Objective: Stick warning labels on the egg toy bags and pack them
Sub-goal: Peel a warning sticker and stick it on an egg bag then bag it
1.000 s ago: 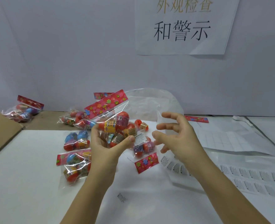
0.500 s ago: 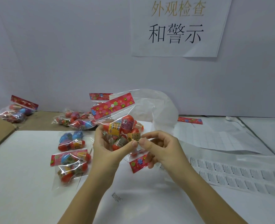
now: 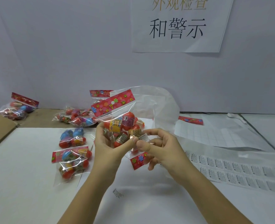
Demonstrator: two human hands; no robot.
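White paper covers the desk (image 3: 20, 159), where a person's two bare forearms reach in from the near edge. The left hand (image 3: 107, 147) curls its fingers round an egg toy bag (image 3: 117, 113), held upright above the desk with its red flowered header card on top and the thumb pressed to the bag's front. The right hand (image 3: 162, 147) pinches a small white warning label (image 3: 143, 137) between thumb and forefinger, and the label touches the lower right of the held bag. Just beneath the hands lies another bag (image 3: 138, 160), its red header toward the camera. Two more filled bags (image 3: 72, 160) rest to the left, and sheets of printed labels (image 3: 230, 168) stretch away to the right. Farther back, a large clear plastic bag (image 3: 157, 102) stands behind the hands and a cluster of bags (image 3: 75, 117) lies close to the wall. A paper sign (image 3: 178, 26) with Chinese characters hangs on that pale wall.
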